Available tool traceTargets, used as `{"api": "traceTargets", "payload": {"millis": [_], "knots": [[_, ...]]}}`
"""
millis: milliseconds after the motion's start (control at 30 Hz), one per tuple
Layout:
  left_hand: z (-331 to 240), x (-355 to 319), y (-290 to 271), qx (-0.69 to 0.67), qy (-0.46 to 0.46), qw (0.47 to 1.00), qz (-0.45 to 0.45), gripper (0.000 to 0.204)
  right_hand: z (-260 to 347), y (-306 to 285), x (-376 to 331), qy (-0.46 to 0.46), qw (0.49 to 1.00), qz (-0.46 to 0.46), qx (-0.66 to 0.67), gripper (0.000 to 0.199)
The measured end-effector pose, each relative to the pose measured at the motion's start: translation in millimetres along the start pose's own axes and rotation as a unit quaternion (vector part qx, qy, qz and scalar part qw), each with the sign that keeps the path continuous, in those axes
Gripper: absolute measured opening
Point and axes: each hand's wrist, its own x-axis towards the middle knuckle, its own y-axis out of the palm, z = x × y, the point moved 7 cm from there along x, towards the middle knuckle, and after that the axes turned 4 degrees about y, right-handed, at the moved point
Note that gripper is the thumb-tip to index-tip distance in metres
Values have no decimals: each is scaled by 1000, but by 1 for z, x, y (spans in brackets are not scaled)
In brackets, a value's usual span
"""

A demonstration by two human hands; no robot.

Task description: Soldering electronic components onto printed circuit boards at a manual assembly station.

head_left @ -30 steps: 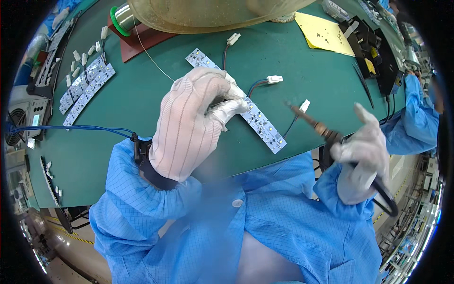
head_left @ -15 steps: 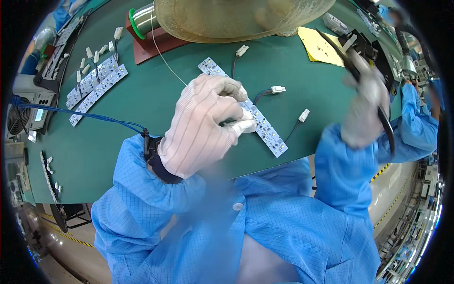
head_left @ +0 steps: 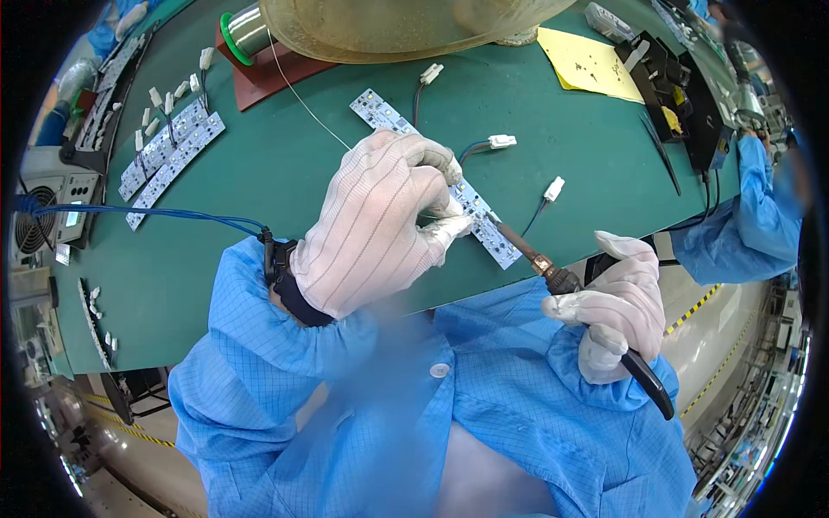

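Note:
My left hand, in a white striped glove, is closed in a pinch over the middle of a white LED circuit board strip. Thin solder wire runs down from a spool into that hand, and a short end seems to show between the fingertips. In my gloved right hand is a soldering iron, gripped by its handle. Its tip meets the lower half of the board, just right of my left fingertips; exact contact is too small to tell. White connectors on short leads stick out along the board's right side.
More LED boards with connectors lie at the left. A large translucent cover hangs over the far side. At the right are a yellow sponge sheet, a black iron stand and tweezers. Blue cables run to my left wrist.
My right hand has come down and left from beside the black stand, bringing the soldering iron to the board. My left hand keeps its pinch; the view has shifted slightly.

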Motion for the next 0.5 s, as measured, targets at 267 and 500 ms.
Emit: {"api": "traceTargets", "payload": {"millis": [267,500], "knots": [[-1,0,0,9,4,1000,-4,24,2,3,1,4,1000,2,7,70],[0,0,2,9,5,1000,0,25,0,6,-3,8,999,-1,32,69]]}}
